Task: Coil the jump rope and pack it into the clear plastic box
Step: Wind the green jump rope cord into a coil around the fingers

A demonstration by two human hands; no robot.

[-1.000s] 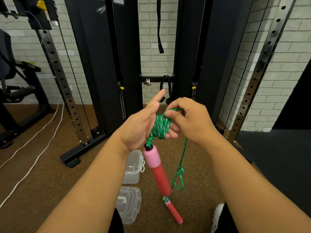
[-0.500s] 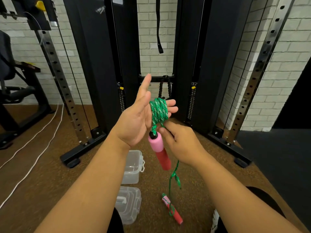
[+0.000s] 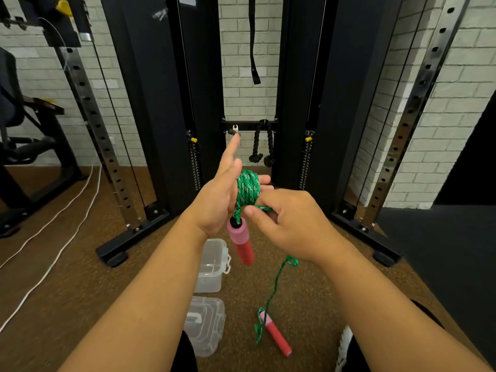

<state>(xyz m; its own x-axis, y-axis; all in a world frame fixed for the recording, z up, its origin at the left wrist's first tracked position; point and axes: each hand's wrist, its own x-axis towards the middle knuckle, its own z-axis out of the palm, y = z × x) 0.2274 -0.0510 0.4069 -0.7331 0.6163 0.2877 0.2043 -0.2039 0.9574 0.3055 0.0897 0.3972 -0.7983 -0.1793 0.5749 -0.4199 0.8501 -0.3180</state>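
Note:
The green jump rope point(image 3: 248, 189) is wound in a tight coil around the fingers of my left hand point(image 3: 218, 200), whose thumb and forefinger point up. One pink and red handle point(image 3: 241, 242) hangs below that coil. My right hand point(image 3: 288, 224) pinches the loose strand just under the coil. From there the strand drops to the second handle point(image 3: 275, 334), which lies on the floor. The clear plastic box point(image 3: 212, 265) stands open on the floor under my left wrist, and its lid point(image 3: 206, 324) lies nearer to me.
A black cable machine point(image 3: 163, 103) with steel uprights stands straight ahead against a white brick wall. A black rope attachment point(image 3: 264, 143) hangs on its crossbar. White cords point(image 3: 53, 237) trail over the brown floor at left. A dark mat point(image 3: 442, 251) lies at right.
My right hand has moved from on top of the coil down under it, bringing the strand around my left fingers. The second handle has settled on the floor.

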